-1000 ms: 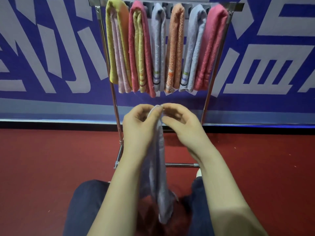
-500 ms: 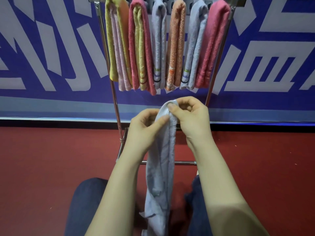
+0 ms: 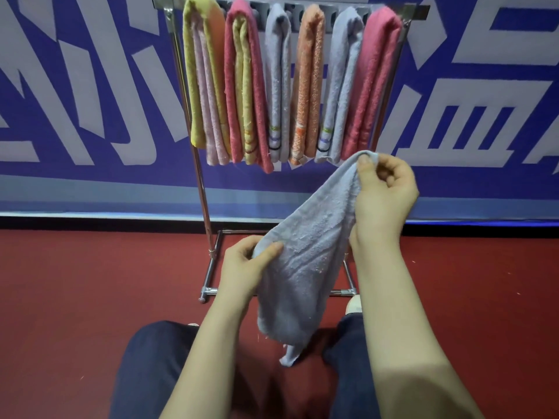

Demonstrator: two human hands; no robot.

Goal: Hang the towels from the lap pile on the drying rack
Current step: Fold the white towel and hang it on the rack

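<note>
A pale blue-grey towel [image 3: 305, 261] hangs spread between my two hands, in front of the drying rack [image 3: 199, 182]. My right hand [image 3: 384, 195] pinches its upper corner just below the hung towels. My left hand [image 3: 248, 267] grips the towel's left edge lower down. The towel's bottom end dangles between my knees. Several towels hang on the rack's top bars: a yellow one [image 3: 196, 71], a pink one [image 3: 242, 86], a pale blue one [image 3: 278, 86], an orange one [image 3: 308, 86], another pale blue one [image 3: 344, 86] and a pink one [image 3: 378, 86].
The rack stands on a red floor [image 3: 90, 297] against a blue and white patterned wall [image 3: 90, 101]. My legs in dark trousers [image 3: 151, 364] fill the bottom of the view. A shoe tip [image 3: 354, 303] shows by the rack's right foot.
My hands have moved apart: the right rose to the right with the towel's corner, the left slid down its edge. The bunched towel has opened into a slanted sheet.
</note>
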